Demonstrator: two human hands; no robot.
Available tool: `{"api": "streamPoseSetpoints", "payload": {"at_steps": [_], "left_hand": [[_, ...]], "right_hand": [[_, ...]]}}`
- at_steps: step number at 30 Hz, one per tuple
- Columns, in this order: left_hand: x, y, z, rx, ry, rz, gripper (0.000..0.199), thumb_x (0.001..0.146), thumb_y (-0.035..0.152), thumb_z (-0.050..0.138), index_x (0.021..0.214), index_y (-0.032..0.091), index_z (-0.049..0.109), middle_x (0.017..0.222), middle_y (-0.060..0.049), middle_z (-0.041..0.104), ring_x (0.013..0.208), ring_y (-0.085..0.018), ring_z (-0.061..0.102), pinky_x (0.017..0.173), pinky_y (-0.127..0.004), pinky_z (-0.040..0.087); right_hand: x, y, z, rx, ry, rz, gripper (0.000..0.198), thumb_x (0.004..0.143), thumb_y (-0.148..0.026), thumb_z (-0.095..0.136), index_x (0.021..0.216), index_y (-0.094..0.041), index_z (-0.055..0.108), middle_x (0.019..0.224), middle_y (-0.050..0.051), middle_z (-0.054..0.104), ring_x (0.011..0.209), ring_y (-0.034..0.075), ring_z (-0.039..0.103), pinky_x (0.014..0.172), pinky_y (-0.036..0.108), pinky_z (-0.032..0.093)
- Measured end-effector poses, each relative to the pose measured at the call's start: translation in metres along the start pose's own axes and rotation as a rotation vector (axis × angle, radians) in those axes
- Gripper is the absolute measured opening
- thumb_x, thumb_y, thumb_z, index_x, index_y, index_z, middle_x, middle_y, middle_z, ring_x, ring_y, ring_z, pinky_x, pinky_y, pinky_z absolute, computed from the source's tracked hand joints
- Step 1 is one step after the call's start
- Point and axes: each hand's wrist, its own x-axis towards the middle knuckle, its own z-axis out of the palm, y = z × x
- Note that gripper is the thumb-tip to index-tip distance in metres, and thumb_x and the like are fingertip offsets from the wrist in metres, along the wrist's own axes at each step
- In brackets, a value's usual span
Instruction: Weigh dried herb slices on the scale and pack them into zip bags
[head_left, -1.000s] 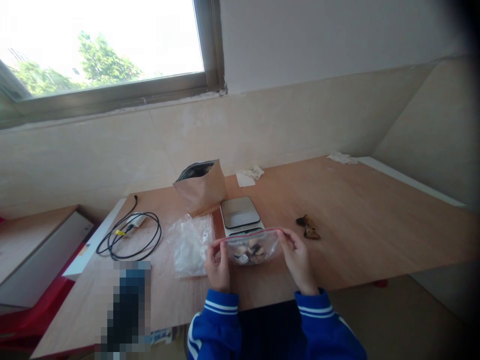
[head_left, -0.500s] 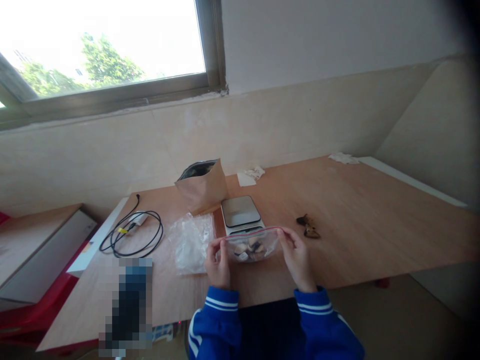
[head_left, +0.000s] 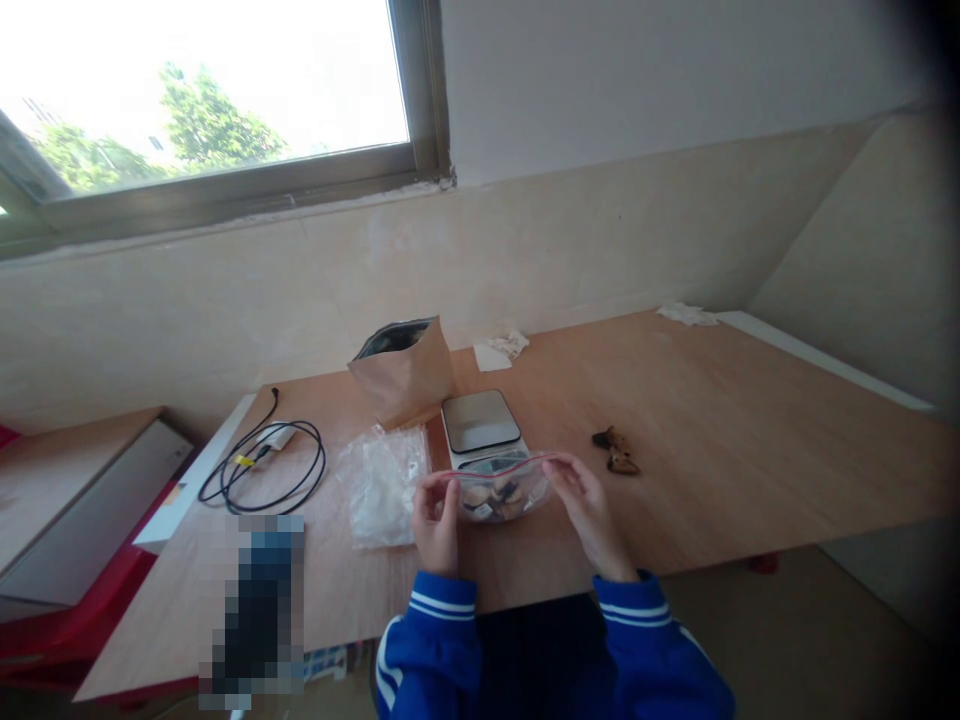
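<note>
Left hand (head_left: 436,518) and right hand (head_left: 586,508) pinch a clear bag (head_left: 499,495) by its ends, partly masking the scale (head_left: 481,422) at its twelve o'clock; paper pouch (head_left: 405,380) at eleven, dark pieces (head_left: 622,459) at two.

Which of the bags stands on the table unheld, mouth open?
The brown bag; the clear bags lie flat, and the bag of pieces is held by the left hand and right hand.
</note>
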Motion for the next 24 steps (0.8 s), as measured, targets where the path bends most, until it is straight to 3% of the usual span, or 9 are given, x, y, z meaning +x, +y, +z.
{"api": "streamPoseSetpoints", "payload": {"at_steps": [11, 24], "left_hand": [[0.0010, -0.0052, -0.0021, 0.004, 0.010, -0.012, 0.022, 0.076, 0.035, 0.067, 0.087, 0.016, 0.063, 0.085, -0.003, 0.065, 0.080, -0.015, 0.062, 0.075, -0.027, 0.049], [0.0011, -0.0047, -0.0011, -0.035, -0.010, -0.025, 0.024, 0.075, 0.037, 0.068, 0.086, 0.016, 0.062, 0.083, -0.002, 0.066, 0.079, -0.014, 0.061, 0.074, -0.026, 0.048]], "right_hand": [[-0.0008, 0.0011, -0.0021, -0.025, 0.008, -0.026, 0.033, 0.075, -0.046, 0.067, 0.092, -0.018, 0.063, 0.091, 0.007, 0.068, 0.085, 0.021, 0.062, 0.078, 0.034, 0.048], [-0.0009, 0.0038, -0.0003, 0.085, -0.020, -0.004, 0.024, 0.076, -0.041, 0.068, 0.089, -0.022, 0.061, 0.091, 0.003, 0.068, 0.090, 0.019, 0.062, 0.084, 0.032, 0.045]]}}
